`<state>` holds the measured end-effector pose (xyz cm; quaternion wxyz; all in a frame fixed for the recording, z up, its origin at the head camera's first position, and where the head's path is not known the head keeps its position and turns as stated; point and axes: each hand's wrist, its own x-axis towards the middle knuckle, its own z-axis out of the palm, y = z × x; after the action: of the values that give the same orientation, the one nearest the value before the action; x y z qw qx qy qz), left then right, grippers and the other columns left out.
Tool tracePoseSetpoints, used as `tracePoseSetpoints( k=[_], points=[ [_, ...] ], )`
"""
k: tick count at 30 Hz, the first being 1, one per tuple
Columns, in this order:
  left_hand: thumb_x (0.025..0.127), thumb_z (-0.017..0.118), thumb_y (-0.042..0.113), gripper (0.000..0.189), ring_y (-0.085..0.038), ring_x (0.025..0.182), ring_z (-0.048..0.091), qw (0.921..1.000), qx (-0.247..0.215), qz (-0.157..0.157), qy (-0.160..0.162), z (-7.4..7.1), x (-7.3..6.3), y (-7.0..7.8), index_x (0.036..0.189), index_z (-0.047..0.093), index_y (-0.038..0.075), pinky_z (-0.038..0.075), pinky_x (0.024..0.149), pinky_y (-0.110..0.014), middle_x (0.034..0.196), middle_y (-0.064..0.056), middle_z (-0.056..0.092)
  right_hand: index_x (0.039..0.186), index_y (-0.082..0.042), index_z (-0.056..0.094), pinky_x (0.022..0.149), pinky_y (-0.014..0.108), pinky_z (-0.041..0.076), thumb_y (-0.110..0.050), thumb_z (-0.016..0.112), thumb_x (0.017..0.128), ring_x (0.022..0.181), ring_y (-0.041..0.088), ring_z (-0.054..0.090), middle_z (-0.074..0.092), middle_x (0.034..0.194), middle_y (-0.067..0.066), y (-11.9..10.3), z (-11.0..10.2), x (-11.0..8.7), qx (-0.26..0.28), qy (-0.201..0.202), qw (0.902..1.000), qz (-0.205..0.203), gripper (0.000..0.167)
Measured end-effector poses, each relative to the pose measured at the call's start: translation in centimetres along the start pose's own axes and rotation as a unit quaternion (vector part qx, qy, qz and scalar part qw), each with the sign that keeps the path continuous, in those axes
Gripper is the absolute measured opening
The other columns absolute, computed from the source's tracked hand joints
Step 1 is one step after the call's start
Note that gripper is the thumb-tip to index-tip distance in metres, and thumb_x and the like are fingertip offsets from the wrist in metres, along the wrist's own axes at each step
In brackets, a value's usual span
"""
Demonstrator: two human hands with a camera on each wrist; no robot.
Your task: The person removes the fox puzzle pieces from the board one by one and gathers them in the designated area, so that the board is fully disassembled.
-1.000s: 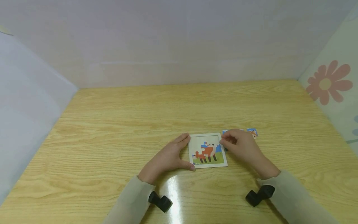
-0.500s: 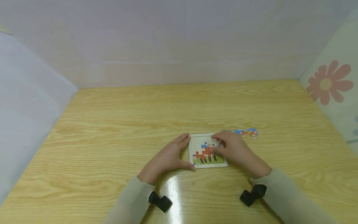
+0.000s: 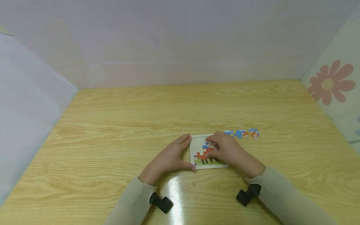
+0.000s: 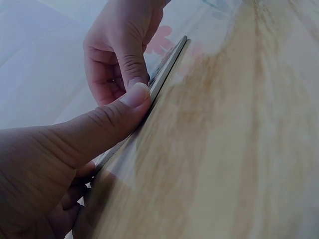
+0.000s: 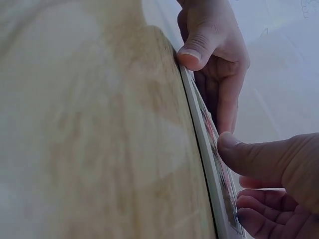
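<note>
A square white puzzle tray (image 3: 212,167) lies on the table, its lower part filled with jigsaw pieces (image 3: 207,151) that show a fox on grass. My left hand (image 3: 168,157) holds the tray's left side, thumb at the near corner and fingers at the far one. Over the right half of the tray, my right hand (image 3: 225,147) is bent, with thumb and forefinger spread around part of the picture. In the right wrist view its thumb (image 5: 241,152) and the curled fingertips meet the picture surface. I cannot tell whether a piece is between them.
Several loose jigsaw pieces (image 3: 240,134), blue and orange, lie in a row just beyond the tray's far right corner. Pale walls stand behind and beside the wood-grain table (image 3: 126,115). Black wrist devices (image 3: 161,202) sit on both sleeves.
My right hand has moved left from beside the loose pieces to over the tray, uncovering the row of pieces. My left hand and the tray have stayed in place.
</note>
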<state>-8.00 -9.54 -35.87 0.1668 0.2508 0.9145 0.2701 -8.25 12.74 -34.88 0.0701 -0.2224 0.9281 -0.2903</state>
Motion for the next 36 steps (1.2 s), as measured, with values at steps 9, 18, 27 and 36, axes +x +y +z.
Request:
tracePoseSetpoints(
  k=[9,18,27,36],
  points=[
    [0.064,0.079,0.05,0.107,-0.02,0.14,0.019,1.0,0.002,0.0,0.001,0.1,0.0,0.0,0.146,0.026,0.006,0.025,0.111,-0.038,0.154,-0.005,0.02,0.105,-0.001,0.066,0.061,0.024,0.04,-0.021,0.079,0.073,0.07,0.013,0.046,0.056,0.084,0.002,-0.3,-0.1,0.3,0.005,-0.023,0.9995,0.023,0.04],
    [0.064,0.08,0.048,0.106,-0.02,0.14,0.019,1.0,0.004,0.001,0.002,-0.1,-0.1,0.1,0.146,0.027,0.005,0.024,0.112,-0.038,0.154,-0.005,0.02,0.092,-0.002,0.062,0.06,0.026,0.037,-0.02,0.079,0.073,0.068,0.016,0.043,0.049,0.075,0.003,-1.1,-0.5,1.1,-0.015,-0.059,0.9968,0.052,0.032],
    [0.064,0.08,0.047,0.106,-0.019,0.141,0.018,1.0,0.0,-0.001,0.005,-0.2,-0.2,-0.1,0.146,0.027,0.006,0.024,0.112,-0.037,0.154,-0.004,0.021,0.086,-0.005,0.056,0.059,0.027,0.038,-0.022,0.08,0.072,0.068,0.017,0.045,0.05,0.077,0.003,-2.6,-0.9,2.0,-0.076,-0.1,0.9896,0.071,0.033],
    [0.064,0.081,0.047,0.106,-0.021,0.141,0.017,1.0,0.002,0.002,0.003,-0.5,-0.3,0.0,0.145,0.027,0.004,0.024,0.112,-0.038,0.154,-0.007,0.021,0.087,-0.006,0.053,0.058,0.027,0.037,-0.023,0.08,0.072,0.068,0.018,0.044,0.046,0.079,0.004,-3.4,-0.9,2.1,-0.088,-0.103,0.9866,0.091,0.035]
  ],
)
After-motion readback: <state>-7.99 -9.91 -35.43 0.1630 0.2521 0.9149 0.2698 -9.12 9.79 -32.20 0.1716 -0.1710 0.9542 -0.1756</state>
